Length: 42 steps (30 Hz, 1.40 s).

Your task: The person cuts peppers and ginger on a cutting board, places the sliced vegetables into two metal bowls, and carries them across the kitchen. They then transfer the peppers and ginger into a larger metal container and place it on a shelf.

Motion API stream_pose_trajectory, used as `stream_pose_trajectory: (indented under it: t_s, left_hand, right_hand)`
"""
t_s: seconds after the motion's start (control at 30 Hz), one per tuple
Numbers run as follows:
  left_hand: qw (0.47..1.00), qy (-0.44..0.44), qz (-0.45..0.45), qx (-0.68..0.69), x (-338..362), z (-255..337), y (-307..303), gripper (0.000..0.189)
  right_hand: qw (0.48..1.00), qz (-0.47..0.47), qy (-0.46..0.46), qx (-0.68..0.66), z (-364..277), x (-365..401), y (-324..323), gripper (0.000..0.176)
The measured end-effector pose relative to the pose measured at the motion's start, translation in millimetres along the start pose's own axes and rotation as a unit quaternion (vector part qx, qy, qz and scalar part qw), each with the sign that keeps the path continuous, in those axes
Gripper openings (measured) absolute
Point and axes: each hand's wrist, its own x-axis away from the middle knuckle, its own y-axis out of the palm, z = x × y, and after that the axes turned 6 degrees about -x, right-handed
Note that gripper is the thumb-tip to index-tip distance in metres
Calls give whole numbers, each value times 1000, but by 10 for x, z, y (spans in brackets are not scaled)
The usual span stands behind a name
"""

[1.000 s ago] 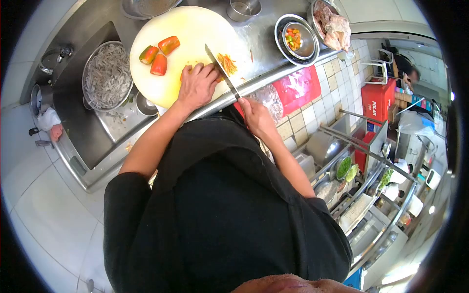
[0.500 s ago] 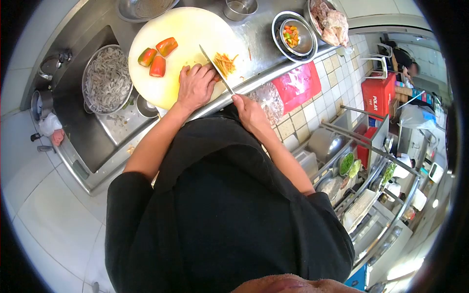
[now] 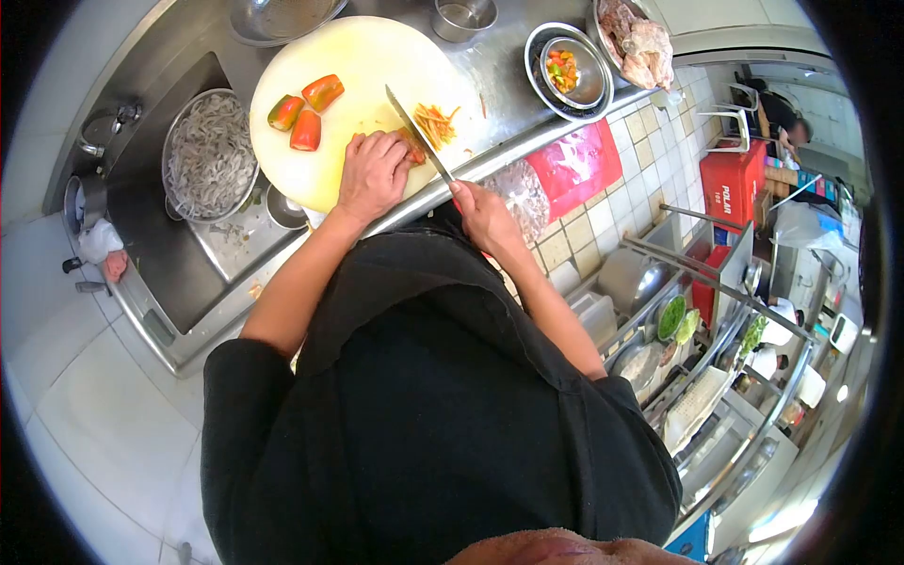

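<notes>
Gripping the knife [image 3: 415,127] by its handle, the right hand [image 3: 485,216] lies at four o'clock off the cutting board [image 3: 395,55]. Inward, the left hand [image 3: 373,173], fingers bunched, holds a red pepper piece [image 3: 414,151]; three pepper chunks [image 3: 305,130] lie toward nine o'clock, shreds [image 3: 435,122] toward three.

Pepper pieces [image 3: 305,130] lie on the board [image 3: 386,66], right of the sink [image 3: 160,259].

knife [image 3: 420,135]: smth metal | board [image 3: 377,66]: matt plstc | pepper pcs [image 3: 324,92]: glossy | sink [image 3: 169,268]: metal

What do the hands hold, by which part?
Right hand: long grey metal knife, by its handle. Left hand: red pepper piece, by the side opposite the knife.
</notes>
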Motion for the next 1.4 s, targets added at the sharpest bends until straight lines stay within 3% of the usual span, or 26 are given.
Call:
stream_pose_trajectory:
  t_s: [0.17, 0.57, 0.77, 1.07, 1.27, 1.4]
  left_hand:
    - [996, -6, -80, -36, 1, -13, -70, 23]
    - [996, 20, -58, -62, 33, -31, -20, 31]
    - [998, 19, -33, -49, 91, -65, 44, 31]
    - [999, 29, -25, -36, 111, -94, 77, 31]
    - [998, 34, -7, -51, 116, -117, 89, 28]
    - [999, 27, -20, -19, 129, -94, 79, 26]
  right_hand:
    - [1000, -18, 11, -7, -39, -4, -26, 48]
    - [998, 38, -42, -12, -94, 421, 15, 45]
    - [999, 32, -21, 1, -150, 119, 108, 44]
    - [998, 59, -7, 29, -178, 207, 224, 46]
    - [999, 27, 12, 26, -323, 450, 39, 47]
    - [999, 42, 5, 32, -119, 285, 221, 47]
